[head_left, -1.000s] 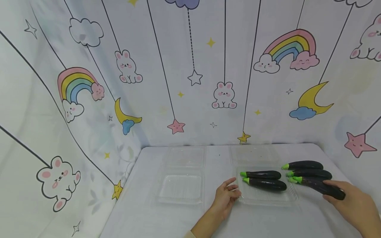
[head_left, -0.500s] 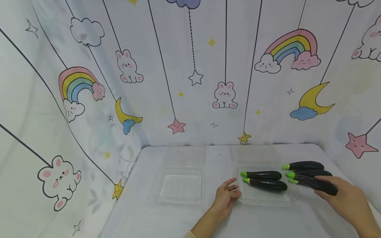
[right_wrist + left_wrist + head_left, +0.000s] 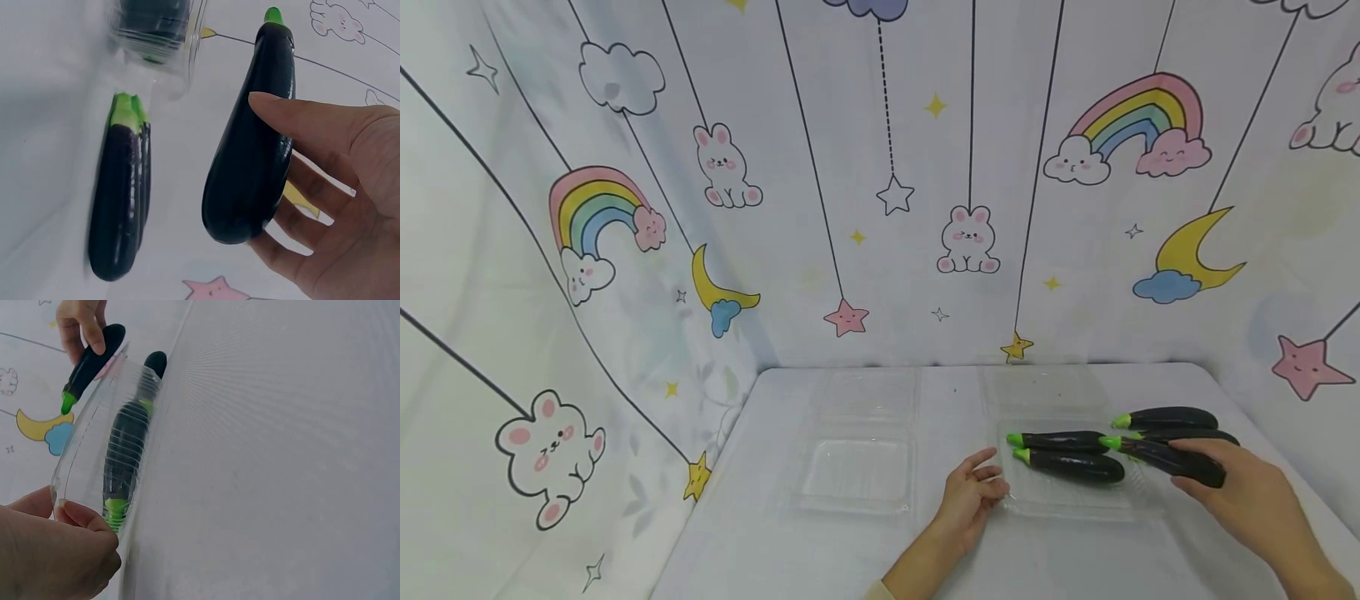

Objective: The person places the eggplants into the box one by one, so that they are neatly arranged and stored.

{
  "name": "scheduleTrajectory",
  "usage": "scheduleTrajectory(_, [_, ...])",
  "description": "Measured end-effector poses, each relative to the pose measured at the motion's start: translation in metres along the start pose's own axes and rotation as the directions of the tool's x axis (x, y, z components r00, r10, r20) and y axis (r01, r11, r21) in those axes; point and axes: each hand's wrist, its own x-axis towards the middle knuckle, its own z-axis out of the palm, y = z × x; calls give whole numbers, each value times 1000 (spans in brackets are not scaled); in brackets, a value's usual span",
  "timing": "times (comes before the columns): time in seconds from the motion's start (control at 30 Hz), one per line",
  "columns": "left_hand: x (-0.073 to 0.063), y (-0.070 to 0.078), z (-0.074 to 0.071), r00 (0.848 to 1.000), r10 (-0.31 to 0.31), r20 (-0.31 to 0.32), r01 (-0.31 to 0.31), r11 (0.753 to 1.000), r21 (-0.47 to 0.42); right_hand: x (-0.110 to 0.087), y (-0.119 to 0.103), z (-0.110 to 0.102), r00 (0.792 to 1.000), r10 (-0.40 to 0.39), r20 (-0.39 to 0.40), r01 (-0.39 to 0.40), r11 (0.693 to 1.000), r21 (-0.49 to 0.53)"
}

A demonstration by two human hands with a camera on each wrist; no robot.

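My right hand (image 3: 1247, 487) holds a dark eggplant (image 3: 1172, 458) with a green stem, thumb on one side and fingers on the other. The right wrist view shows this eggplant (image 3: 244, 156) lifted off the table. My left hand (image 3: 972, 500) pinches the near-left rim of a clear plastic clamshell container (image 3: 1067, 508), as the left wrist view also shows at the container wall (image 3: 81, 456). Inside that container two eggplants (image 3: 1071, 467) lie side by side, stems to the left. The held eggplant's stem is above the container's right edge.
More eggplants (image 3: 1172, 417) lie on the table right of the container, partly hidden behind the held one. A second clear container (image 3: 857, 471) stands open at left, its lid folded back. Behind the white table (image 3: 737, 542) hangs a patterned cloth (image 3: 820, 167).
My right hand has carried the held eggplant left, from beside the other eggplants to the container's right edge. The left hand has stayed at the rim.
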Motion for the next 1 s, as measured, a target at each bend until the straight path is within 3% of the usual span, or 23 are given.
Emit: scheduleTrajectory(1.0, [-1, 1, 0, 1000, 3, -1, -3, 1000, -3, 4, -37, 23, 986, -166, 13, 164, 984, 68])
